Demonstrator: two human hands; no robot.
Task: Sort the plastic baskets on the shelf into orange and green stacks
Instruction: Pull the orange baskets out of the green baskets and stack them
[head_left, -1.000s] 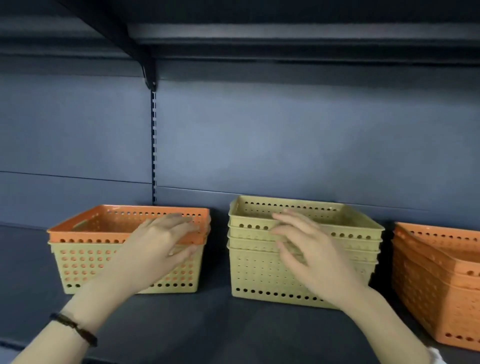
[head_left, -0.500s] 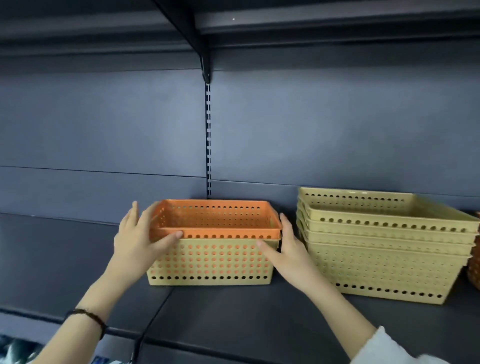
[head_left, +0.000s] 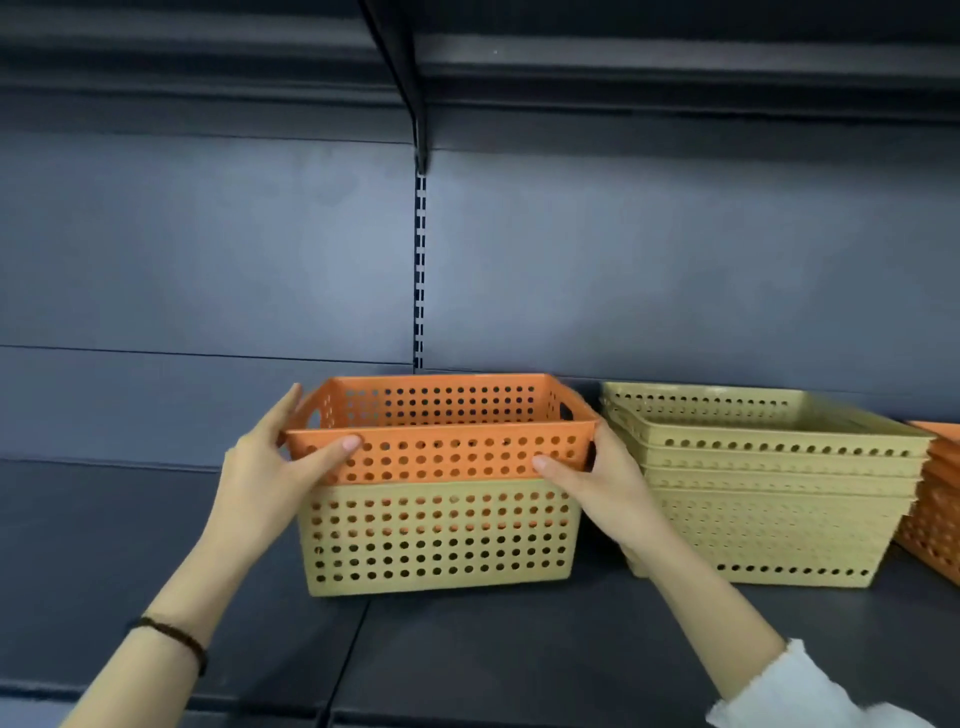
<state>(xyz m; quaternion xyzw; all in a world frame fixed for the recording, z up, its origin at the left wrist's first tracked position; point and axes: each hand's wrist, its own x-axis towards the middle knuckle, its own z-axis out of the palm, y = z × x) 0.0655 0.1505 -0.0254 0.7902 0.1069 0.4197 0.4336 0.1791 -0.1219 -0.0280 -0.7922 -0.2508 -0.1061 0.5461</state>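
An orange basket (head_left: 447, 452) sits nested in a green basket (head_left: 439, 540) on the dark shelf (head_left: 519, 649), raised partly out of it. My left hand (head_left: 270, 478) grips the orange basket's left end, thumb on its front wall. My right hand (head_left: 602, 483) holds its right end, thumb on the front. To the right stands a stack of green baskets (head_left: 769, 499). A stack of orange baskets (head_left: 935, 509) shows at the right edge, cut off by the frame.
The shelf's dark back panel (head_left: 208, 260) rises behind the baskets, with a slotted upright (head_left: 420, 270) in the middle. An upper shelf (head_left: 623, 67) hangs overhead. Bare shelf surface lies to the left of the baskets.
Both hands moved from reaching to gripping the orange basket's ends. The orange basket has risen partway out of the green one. My view shifted left.
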